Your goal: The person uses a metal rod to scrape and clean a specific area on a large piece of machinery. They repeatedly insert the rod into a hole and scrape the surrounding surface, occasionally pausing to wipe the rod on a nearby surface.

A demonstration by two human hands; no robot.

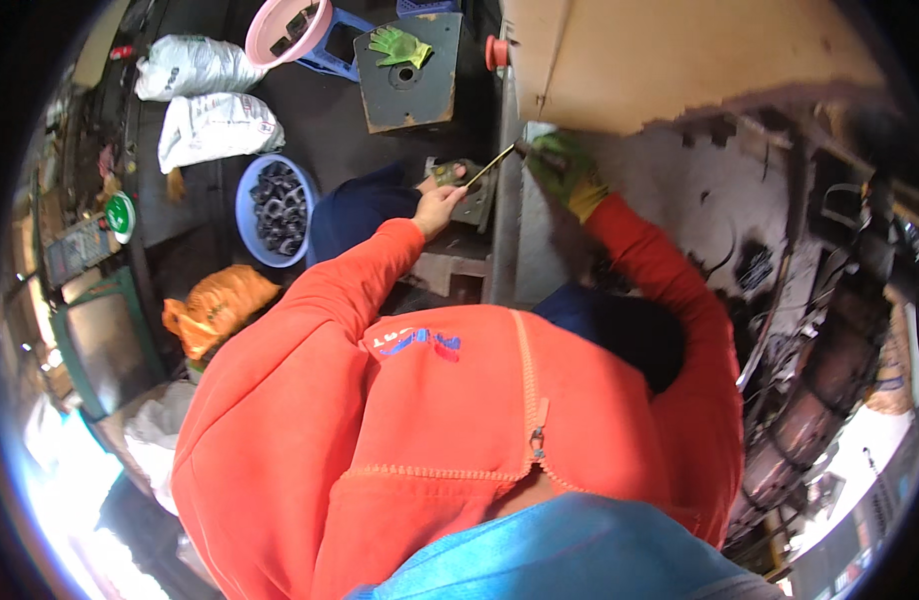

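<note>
Where the left hand (438, 208) works: right of the blue basin (247, 215), bare-fingered grip pinching a thin yellow rod (488, 169).
Rod position: right of the basin, slanting away from the left hand to a dark piece (522, 148).
Right hand (565, 172): green-gloved, well right of the basin, grip closed on the dark piece.
Basin contents: piled dark parts (280, 210).
White sacks (220, 130): beyond the basin.
Orange bag (225, 300): nearer the wearer than the basin.
</note>
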